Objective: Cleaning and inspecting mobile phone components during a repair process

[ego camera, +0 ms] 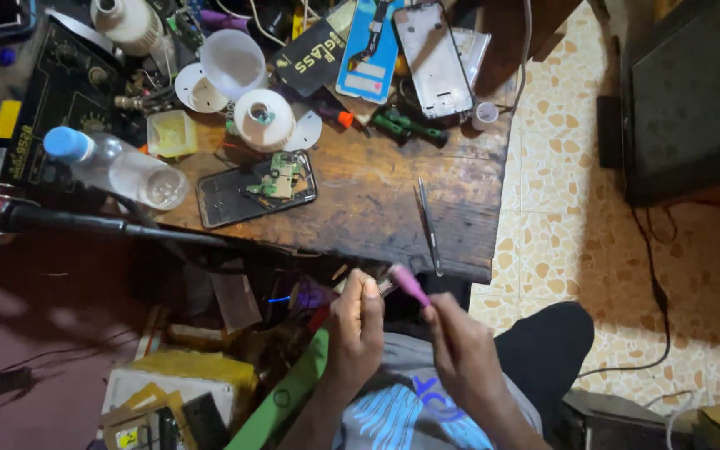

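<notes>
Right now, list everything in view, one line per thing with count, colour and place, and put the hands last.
Pink-handled tool: one, pink, held between both hands below the table edge.
Tweezers: one, metal, on the wooden table near its front edge.
Opened phone: one, black with green circuit board, table centre.
Plastic bottle: one, clear with blue cap, lying at table left.
Tape roll: one, white, behind the opened phone.
Phone frame: one, silver, table back.
Screwdrivers: two, green-handled, beside the phone frame.
Plastic cup: one, white, table back.
Floor: tiled, beige-speckled, right.
Left hand: one, gripping the tool's metal end.
Right hand: one, on the pink handle.
</notes>
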